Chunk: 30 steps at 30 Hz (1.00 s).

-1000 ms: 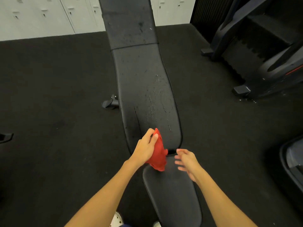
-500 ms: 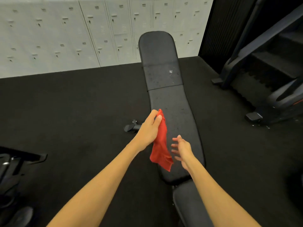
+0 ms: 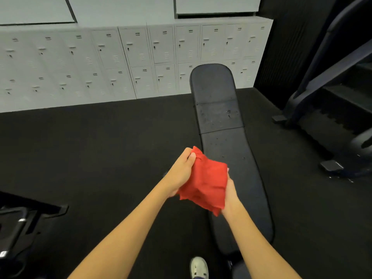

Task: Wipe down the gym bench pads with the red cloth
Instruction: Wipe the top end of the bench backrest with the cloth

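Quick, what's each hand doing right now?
Left hand: closed on the red cloth.
Right hand: also gripping the red cloth, from the other side.

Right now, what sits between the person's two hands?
The red cloth, bunched between the left hand and right hand, as the head view shows.

Black rubber floor (image 3: 100,150); white lockers (image 3: 120,61) along far wall; dark machine (image 3: 332,109) at right.

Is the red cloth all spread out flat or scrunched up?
Scrunched up. The red cloth is bunched in folds between the left hand and right hand, held above the bench pad.
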Motion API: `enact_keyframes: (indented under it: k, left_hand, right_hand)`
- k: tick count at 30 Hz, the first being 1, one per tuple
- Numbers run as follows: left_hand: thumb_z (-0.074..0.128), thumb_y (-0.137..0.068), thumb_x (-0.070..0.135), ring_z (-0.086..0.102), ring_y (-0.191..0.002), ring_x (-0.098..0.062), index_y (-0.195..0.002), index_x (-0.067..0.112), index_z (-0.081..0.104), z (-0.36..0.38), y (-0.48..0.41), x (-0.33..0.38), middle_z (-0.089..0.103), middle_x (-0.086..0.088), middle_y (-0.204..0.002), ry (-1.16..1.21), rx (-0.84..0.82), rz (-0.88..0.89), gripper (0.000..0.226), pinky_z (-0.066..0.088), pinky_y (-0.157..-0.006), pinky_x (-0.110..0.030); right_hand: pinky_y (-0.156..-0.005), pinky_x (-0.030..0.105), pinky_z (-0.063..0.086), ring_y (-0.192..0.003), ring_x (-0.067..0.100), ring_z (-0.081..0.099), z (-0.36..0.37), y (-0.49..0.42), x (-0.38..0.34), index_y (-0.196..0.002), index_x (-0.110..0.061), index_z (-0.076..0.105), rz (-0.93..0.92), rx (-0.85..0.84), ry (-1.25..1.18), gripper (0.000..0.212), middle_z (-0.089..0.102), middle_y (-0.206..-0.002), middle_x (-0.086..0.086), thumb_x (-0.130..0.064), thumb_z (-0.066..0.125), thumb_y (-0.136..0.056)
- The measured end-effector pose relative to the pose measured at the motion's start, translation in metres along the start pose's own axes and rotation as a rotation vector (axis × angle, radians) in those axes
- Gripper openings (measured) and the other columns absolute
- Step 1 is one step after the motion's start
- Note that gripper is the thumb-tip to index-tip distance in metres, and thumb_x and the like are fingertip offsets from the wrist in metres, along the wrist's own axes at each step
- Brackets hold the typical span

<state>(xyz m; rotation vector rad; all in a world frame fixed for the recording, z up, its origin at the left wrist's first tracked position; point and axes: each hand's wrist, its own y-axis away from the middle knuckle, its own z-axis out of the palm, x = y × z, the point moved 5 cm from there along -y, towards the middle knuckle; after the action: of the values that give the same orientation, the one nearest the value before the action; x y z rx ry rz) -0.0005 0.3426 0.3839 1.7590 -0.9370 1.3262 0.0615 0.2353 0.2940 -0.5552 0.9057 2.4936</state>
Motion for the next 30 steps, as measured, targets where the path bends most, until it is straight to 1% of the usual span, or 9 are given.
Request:
enact_keyframes:
  k: [2, 4, 8, 12, 18, 22, 25, 28, 30]
  left_hand:
    - [0.033, -0.11, 0.029, 0.045, -0.079, -0.012, -0.093, 0.015, 0.05, -0.023, -0.021, -0.004, 0.052, 0.002, -0.086, -0.106, 0.053, 0.003, 0.028, 0.04, -0.077, -0.03]
    - [0.034, -0.109, 0.03, 0.047, -0.08, -0.013, -0.093, 0.015, 0.05, -0.042, -0.046, -0.007, 0.053, 0.003, -0.085, -0.194, 0.113, -0.008, 0.027, 0.039, -0.076, -0.031]
    - [0.042, -0.106, 0.028, 0.054, -0.082, -0.014, -0.108, 0.017, 0.054, -0.067, -0.094, -0.001, 0.059, 0.0, -0.09, -0.27, 0.31, -0.019, 0.017, 0.041, -0.075, -0.034]
    - [0.049, -0.102, 0.042, 0.06, -0.099, -0.023, -0.105, 0.017, 0.057, -0.079, -0.147, 0.011, 0.061, -0.004, -0.102, -0.251, 0.478, -0.064, 0.026, 0.046, -0.087, -0.039]
    - [0.053, -0.088, 0.07, 0.06, -0.113, -0.02, -0.123, 0.023, 0.062, -0.055, -0.225, 0.031, 0.063, 0.003, -0.12, -0.034, 0.182, -0.279, 0.059, 0.048, -0.102, -0.042]
    - [0.071, -0.087, 0.046, 0.064, -0.095, -0.013, -0.102, 0.021, 0.072, -0.054, -0.275, 0.048, 0.071, 0.001, -0.108, -0.026, 0.186, -0.213, 0.029, 0.048, -0.07, -0.028]
    - [0.073, -0.09, 0.03, 0.064, -0.092, -0.016, -0.105, 0.012, 0.075, -0.053, -0.312, 0.058, 0.072, -0.004, -0.102, -0.028, 0.199, -0.179, 0.024, 0.046, -0.072, -0.025]
    - [0.066, -0.096, 0.022, 0.055, -0.067, -0.009, -0.101, 0.008, 0.074, -0.044, -0.346, 0.071, 0.066, 0.0, -0.08, -0.004, 0.118, -0.172, 0.017, 0.041, -0.056, -0.017]
    - [0.062, -0.098, 0.017, 0.058, -0.073, -0.013, -0.1, 0.007, 0.073, -0.036, -0.372, 0.081, 0.066, -0.003, -0.084, 0.117, 0.06, -0.195, 0.015, 0.046, -0.066, -0.021]
  right_hand:
    - [-0.079, 0.049, 0.056, -0.105, 0.04, 0.065, 0.011, -0.013, -0.015, -0.115, -0.003, 0.069, 0.036, -0.041, 0.011, 0.089, 0.063, -0.121, 0.024, -0.079, 0.036, -0.083]
    - [-0.087, 0.049, 0.054, -0.112, 0.039, 0.061, 0.029, -0.025, -0.031, -0.117, -0.001, 0.068, 0.064, -0.139, 0.077, 0.09, 0.061, -0.124, 0.024, -0.08, 0.046, -0.079]
    - [-0.075, 0.042, 0.057, -0.095, 0.034, 0.069, 0.058, -0.067, -0.07, -0.115, -0.001, 0.065, -0.021, -0.116, 0.223, 0.053, 0.069, -0.109, 0.023, -0.038, 0.072, -0.078]
    - [-0.061, 0.039, 0.058, -0.083, 0.033, 0.072, 0.082, -0.119, -0.113, -0.103, -0.001, 0.067, 0.003, -0.047, 0.224, 0.037, 0.072, -0.098, 0.022, -0.035, 0.063, -0.089]
    - [-0.072, 0.044, 0.058, -0.101, 0.036, 0.067, 0.114, -0.174, -0.163, -0.115, -0.003, 0.068, 0.062, -0.139, 0.224, 0.06, 0.067, -0.115, 0.022, -0.055, 0.05, -0.093]
    - [-0.068, 0.043, 0.059, -0.092, 0.036, 0.07, 0.115, -0.196, -0.199, -0.115, -0.003, 0.066, 0.038, -0.097, 0.252, 0.057, 0.068, -0.109, 0.024, -0.053, 0.05, -0.093]
    - [-0.068, 0.043, 0.06, -0.087, 0.033, 0.071, 0.117, -0.21, -0.233, -0.118, -0.004, 0.063, -0.026, -0.034, 0.288, 0.049, 0.07, -0.106, 0.023, -0.044, 0.057, -0.092]
    - [-0.076, 0.044, 0.059, -0.089, 0.032, 0.071, 0.127, -0.225, -0.266, -0.117, -0.004, 0.064, -0.133, 0.022, 0.313, 0.044, 0.071, -0.104, 0.021, -0.038, 0.063, -0.089]
    - [-0.085, 0.049, 0.056, -0.096, 0.032, 0.069, 0.133, -0.238, -0.288, -0.117, -0.006, 0.065, -0.259, 0.111, 0.319, 0.043, 0.07, -0.107, 0.02, -0.036, 0.069, -0.085]
